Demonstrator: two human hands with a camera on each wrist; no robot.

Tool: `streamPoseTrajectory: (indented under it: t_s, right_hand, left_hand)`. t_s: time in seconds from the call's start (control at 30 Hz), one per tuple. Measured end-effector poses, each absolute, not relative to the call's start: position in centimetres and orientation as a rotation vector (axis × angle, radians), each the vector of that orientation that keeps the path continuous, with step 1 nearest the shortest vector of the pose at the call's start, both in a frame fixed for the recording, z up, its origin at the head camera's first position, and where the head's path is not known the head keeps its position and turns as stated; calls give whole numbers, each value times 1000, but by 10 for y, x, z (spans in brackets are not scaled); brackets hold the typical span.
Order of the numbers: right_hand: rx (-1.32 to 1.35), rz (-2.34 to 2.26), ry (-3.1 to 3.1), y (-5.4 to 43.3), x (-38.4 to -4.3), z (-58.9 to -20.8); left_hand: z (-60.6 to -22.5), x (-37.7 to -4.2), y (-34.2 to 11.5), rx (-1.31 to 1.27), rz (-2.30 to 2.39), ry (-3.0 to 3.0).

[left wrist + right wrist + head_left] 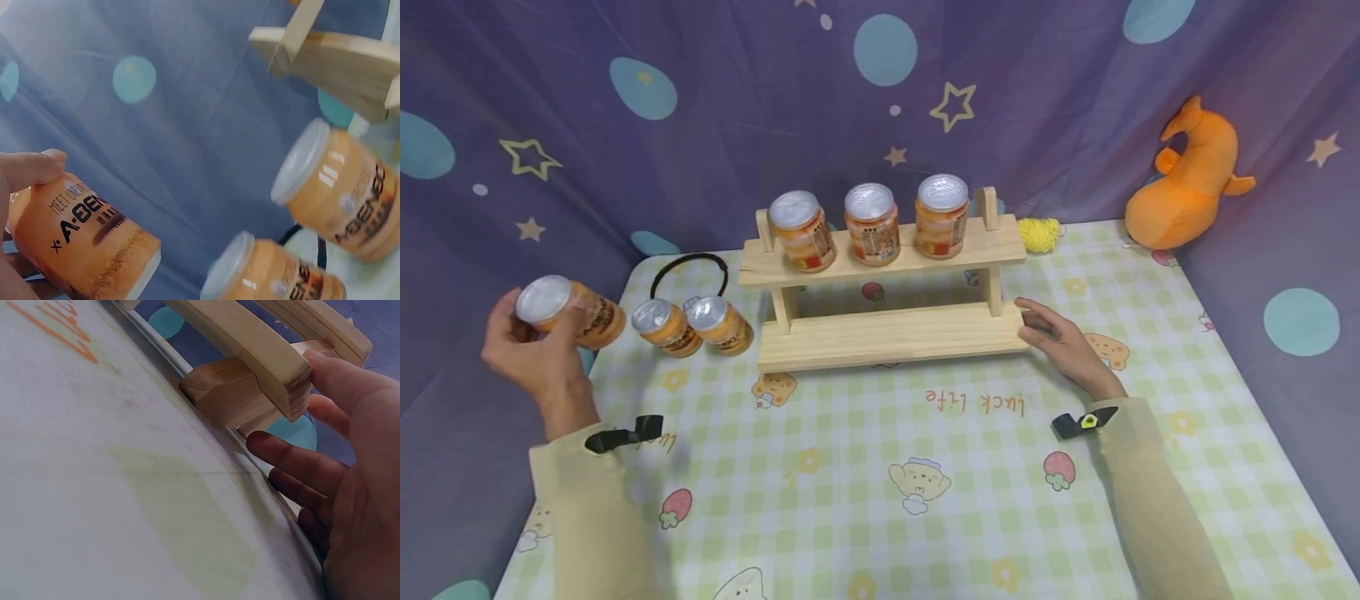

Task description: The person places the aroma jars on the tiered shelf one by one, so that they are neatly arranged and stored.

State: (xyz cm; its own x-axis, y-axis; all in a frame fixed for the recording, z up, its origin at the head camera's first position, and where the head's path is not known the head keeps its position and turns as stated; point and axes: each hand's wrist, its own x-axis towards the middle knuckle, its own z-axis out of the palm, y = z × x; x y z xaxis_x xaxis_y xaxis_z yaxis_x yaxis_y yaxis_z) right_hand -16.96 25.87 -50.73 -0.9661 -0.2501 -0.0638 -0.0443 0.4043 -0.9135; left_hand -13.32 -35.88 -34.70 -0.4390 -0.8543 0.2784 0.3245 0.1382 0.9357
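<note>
At the far left my left hand (538, 354) grips an orange-labelled jar (598, 321) round its side, tilted and raised beside the cloth. The jar (87, 240) shows black lettering in the left wrist view. Two similar jars, a left one (668, 329) and a right one (724, 327), stand side by side between that hand and a two-tier wooden rack (887, 335). My right hand (1063, 346) is at the right end of the lower board; in the right wrist view its fingertips touch the board's end (294, 394), with the other fingers loosely spread.
Three more jars, left (805, 233), middle (872, 225) and right (942, 218), stand on the rack's upper board. A dark cord loop (688, 260) lies behind the two table jars. Yellow yarn (1039, 235) and an orange plush toy (1187, 183) sit at the back right.
</note>
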Motion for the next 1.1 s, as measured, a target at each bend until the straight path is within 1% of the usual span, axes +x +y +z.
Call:
streamPoseTrajectory:
  t_s: [0.17,0.6,0.87,1.1]
  right_hand:
    - [-259,-1595,2465,259,-170,-507]
    - [-272,-1615,2449,258,-169,-507]
    - [-268,-1602,2465,258,-169,-506]
    - [-268,-1613,2458,258,-169,-506]
  left_hand:
    - [-343,-130,-345,457,-1511,-1427]
    - [-347,-126,-313,356,-1595,-1513]
    - [-350,-119,-290,233,-1666,-1557]
    - [-351,-117,-270,175,-1721,-1587]
